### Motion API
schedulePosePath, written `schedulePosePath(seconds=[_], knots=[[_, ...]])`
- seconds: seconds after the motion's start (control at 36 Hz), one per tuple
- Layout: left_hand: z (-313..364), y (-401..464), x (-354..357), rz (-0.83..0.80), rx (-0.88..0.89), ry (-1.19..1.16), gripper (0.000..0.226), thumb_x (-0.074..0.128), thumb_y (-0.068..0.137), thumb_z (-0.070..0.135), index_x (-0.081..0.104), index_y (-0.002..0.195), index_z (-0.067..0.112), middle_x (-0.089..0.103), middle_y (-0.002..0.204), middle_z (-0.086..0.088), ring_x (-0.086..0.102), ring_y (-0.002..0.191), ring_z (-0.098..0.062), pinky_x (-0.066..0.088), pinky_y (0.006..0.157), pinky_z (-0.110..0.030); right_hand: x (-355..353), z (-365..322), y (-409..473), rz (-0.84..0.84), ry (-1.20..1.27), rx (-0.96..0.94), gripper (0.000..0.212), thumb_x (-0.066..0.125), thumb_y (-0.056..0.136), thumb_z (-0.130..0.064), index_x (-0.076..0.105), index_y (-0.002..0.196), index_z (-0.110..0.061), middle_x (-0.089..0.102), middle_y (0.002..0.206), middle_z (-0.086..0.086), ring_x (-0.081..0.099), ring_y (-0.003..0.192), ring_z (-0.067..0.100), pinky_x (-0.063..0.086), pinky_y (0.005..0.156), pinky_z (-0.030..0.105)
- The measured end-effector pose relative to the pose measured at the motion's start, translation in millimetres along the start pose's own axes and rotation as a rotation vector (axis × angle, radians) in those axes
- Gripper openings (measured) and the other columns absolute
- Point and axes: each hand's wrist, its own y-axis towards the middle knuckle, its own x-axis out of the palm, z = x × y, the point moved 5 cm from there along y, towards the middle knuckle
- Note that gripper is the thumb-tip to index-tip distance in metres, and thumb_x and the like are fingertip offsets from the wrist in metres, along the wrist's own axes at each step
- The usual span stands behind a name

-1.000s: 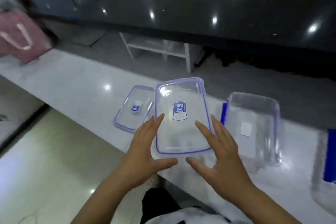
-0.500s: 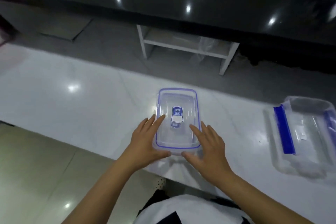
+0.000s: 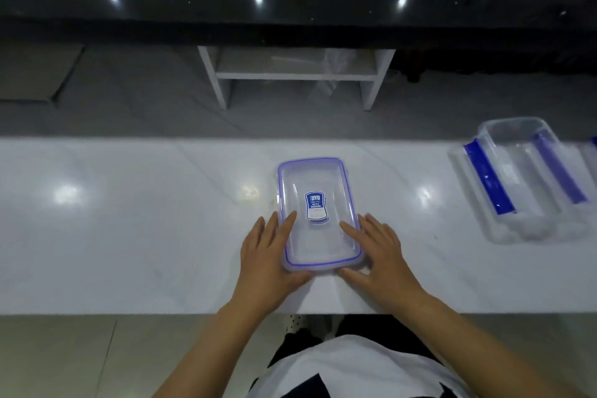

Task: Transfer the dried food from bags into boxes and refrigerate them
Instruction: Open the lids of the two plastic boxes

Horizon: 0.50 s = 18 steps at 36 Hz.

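Now that the larger clear lid point(image 3: 318, 213) has been laid over the smaller one, both hidden as one stack mid-desk point(image 3: 129, 220), the left hand point(image 3: 269, 255) and right hand point(image 3: 376, 252) rest spread fingers along its edges. Lids cleared; open boxes point(image 3: 523, 178) wait right.

Clear glossy plastic lid point(image 3: 318, 213) with a paper-like label point(image 3: 314, 206) lies on a polished white counter point(image 3: 129, 220).

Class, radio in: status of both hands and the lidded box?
Left hand and right hand flat on clear lid, not gripping. No dried food visible. Spare container far right; nothing obstructing.
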Motion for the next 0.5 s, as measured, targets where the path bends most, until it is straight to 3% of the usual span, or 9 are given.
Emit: schedulePosePath(seconds=[0.17, 0.36, 0.5], knots=[[-3, 1, 2, 0.001, -0.025, 0.008, 0.112, 0.068, 0.07, 0.073, -0.016, 0.142, 0.059, 0.009, 0.168, 0.005, 0.004, 0.154, -0.024, 0.012, 0.121, -0.041, -1, -1, 2, 0.002, 0.006, 0.017, 0.079, 0.078, 0.079, -0.042, 0.032, 0.142, -0.046, 0.033, 0.157, -0.002, 0.02, 0.151, 0.024, 0.006, 0.123, 0.039], [-3, 7, -1, -0.036, -0.07, 0.064, 0.115, 0.067, 0.071, 0.075, -0.002, 0.157, 0.041, 0.007, 0.168, -0.002, 0.008, 0.154, -0.027, 0.014, 0.124, -0.045, -8, 0, 7, -0.142, -0.156, 0.047, 0.079, 0.064, 0.088, -0.055, 0.021, 0.153, -0.046, 0.025, 0.164, -0.004, 0.013, 0.152, 0.018, 0.007, 0.123, 0.039], [21, 9, -19, -0.033, -0.101, 0.037, 0.119, 0.071, 0.067, 0.075, -0.003, 0.156, 0.044, -0.005, 0.168, -0.007, -0.002, 0.154, -0.03, 0.011, 0.122, -0.046, -30, 3, -3, -0.168, -0.116, 0.138, 0.086, 0.057, 0.085, -0.069, -0.001, 0.148, -0.062, 0.005, 0.168, -0.007, 0.003, 0.153, 0.018, 0.01, 0.124, 0.046]])
